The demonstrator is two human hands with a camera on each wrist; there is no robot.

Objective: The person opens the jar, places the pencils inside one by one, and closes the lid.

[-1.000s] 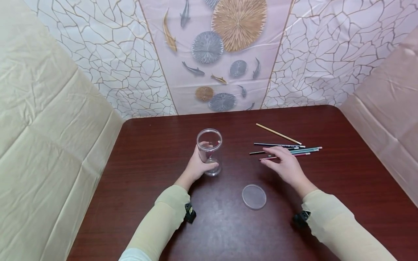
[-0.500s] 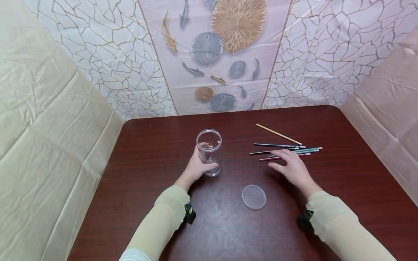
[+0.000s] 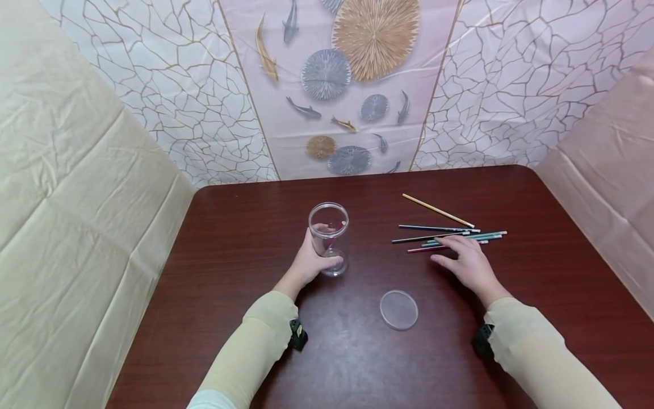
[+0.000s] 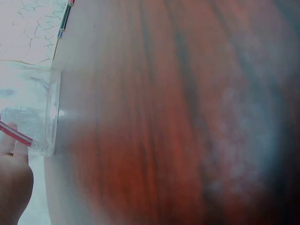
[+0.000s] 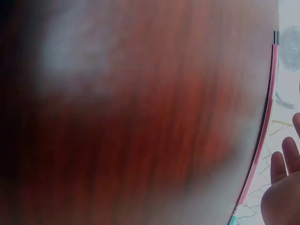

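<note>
My left hand (image 3: 309,261) grips a tall clear plastic cup (image 3: 329,232), its thumb low along the near side. The cup stands upright on the table; a red pencil (image 4: 16,134) lies slanted inside it in the left wrist view. On the right, my right hand (image 3: 466,262) is held low, fingers spread and relaxed, over the near ends of the loose pencils and holding none. Beneath and beyond it lie a red pencil (image 3: 419,249), a black one (image 3: 409,240), teal ones (image 3: 491,235) and a dark blue one (image 3: 429,228), partly covered by the fingers.
A round clear lid (image 3: 399,310) lies flat between the two forearms. Farther back, a yellow pencil (image 3: 438,211) lies apart, slanting. The dark red wooden table (image 3: 245,227) meets a patterned cloth (image 3: 204,113) at its back edge.
The right hand has drawn back to the right and slightly nearer, uncovering more of the pencils' left ends. My left hand and the cup stay in place.
</note>
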